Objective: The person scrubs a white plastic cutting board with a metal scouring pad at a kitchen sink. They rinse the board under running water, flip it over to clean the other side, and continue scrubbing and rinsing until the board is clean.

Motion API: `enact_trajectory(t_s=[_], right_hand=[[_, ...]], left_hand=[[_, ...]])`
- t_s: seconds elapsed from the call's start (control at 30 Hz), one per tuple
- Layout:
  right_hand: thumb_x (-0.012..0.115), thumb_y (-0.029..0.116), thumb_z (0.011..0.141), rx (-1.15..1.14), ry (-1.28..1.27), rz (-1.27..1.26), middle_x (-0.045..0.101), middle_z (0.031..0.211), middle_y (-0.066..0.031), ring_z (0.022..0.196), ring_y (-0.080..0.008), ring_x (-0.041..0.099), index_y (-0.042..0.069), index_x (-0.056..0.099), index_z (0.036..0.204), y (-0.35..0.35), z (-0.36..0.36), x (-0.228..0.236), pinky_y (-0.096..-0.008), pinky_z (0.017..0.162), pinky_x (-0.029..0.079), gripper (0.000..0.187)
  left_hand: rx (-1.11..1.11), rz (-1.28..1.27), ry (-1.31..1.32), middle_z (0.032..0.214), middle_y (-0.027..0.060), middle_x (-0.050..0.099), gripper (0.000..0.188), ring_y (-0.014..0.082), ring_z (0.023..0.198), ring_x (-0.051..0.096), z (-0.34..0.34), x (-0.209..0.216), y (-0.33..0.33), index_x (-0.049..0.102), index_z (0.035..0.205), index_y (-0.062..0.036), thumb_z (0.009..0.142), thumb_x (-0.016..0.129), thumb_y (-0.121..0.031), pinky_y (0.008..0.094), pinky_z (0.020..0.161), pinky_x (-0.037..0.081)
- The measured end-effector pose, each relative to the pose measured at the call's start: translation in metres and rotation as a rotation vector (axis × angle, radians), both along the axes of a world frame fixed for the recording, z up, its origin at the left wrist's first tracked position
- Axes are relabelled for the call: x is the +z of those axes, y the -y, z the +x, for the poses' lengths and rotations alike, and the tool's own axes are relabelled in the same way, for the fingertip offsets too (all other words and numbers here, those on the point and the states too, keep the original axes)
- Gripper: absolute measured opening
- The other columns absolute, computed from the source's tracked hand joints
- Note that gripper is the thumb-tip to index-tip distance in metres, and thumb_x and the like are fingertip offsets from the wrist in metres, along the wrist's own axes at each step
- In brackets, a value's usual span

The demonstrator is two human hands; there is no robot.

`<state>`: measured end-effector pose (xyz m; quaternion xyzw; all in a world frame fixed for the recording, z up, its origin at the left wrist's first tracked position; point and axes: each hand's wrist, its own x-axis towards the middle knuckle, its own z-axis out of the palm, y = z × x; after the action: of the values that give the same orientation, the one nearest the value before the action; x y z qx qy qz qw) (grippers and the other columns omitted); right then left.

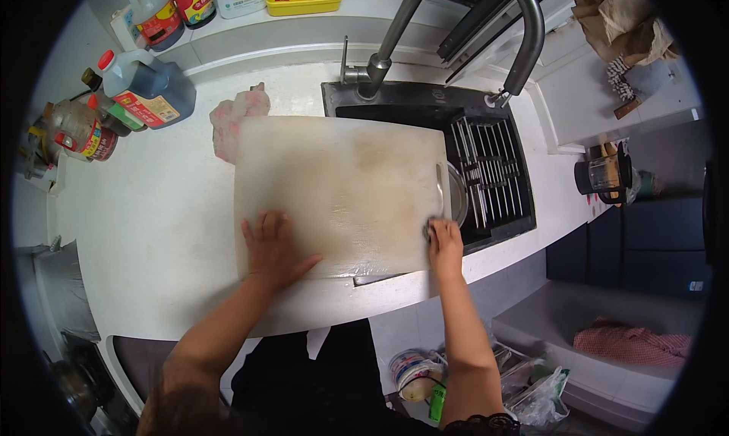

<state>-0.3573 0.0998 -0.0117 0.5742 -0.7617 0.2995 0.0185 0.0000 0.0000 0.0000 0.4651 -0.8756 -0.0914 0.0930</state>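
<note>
A large whitish cutting board (342, 193) with brownish stains and a wet sheen lies flat, partly on the white counter and partly over the black sink. Fingers spread, my left hand (272, 246) rests on its near left part and holds nothing. At the board's right edge, just below the handle slot (440, 185), my right hand (446, 246) is closed. A small dark grey bit shows at its fingertips, too blurred to name. Behind the board's far left corner lies a crumpled pinkish-grey cloth (234, 121). A round metal rim (457, 197) peeks out beside the board, inside the sink.
The sink (524, 170) holds a metal rack (490, 166), and a grey faucet (376, 68) arches above. Several sauce bottles and a large jug (156, 94) stand at the left. More containers line the back ledge (288, 37). A glass jug (604, 176) sits at the right.
</note>
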Motion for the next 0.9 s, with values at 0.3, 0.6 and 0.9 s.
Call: enact_trajectory(t_s=[0.3,0.6,0.9], right_hand=[[0.063,-0.013,0.078,0.073,0.227,0.030,0.061,0.095,-0.0165,0.085,-0.0302,0.062,0.000,0.064,0.102,-0.038,0.016,0.012,-0.0332,0.077,0.052,0.027],[0.062,-0.005,0.082,-0.016,0.002,-0.093,0.062,0.091,-0.0176,0.082,-0.0359,0.060,-0.001,0.065,0.096,0.057,-0.047,-0.005,-0.0403,0.073,0.051,0.015],[0.062,-0.005,0.082,-0.111,-0.008,0.037,0.057,0.092,-0.0168,0.083,-0.0343,0.059,0.002,0.064,0.102,0.010,-0.027,-0.001,-0.0391,0.073,0.051,0.022]], left_hand=[[0.001,-0.028,0.015,0.141,0.0194,0.031,0.098,0.0403,0.135,0.024,-0.003,0.003,-0.010,0.038,0.133,-0.0025,0.068,0.069,-0.068,0.0719,0.104,0.013],[-0.018,-0.057,-0.009,0.139,0.0204,0.034,0.097,0.0402,0.133,0.028,-0.009,0.005,-0.002,0.039,0.131,-0.0013,0.067,0.070,-0.067,0.0726,0.102,0.017],[0.001,-0.067,-0.011,0.137,0.0210,0.035,0.097,0.0423,0.129,0.032,-0.002,0.008,-0.002,0.041,0.131,-0.0012,0.063,0.075,-0.062,0.0708,0.103,0.018]])
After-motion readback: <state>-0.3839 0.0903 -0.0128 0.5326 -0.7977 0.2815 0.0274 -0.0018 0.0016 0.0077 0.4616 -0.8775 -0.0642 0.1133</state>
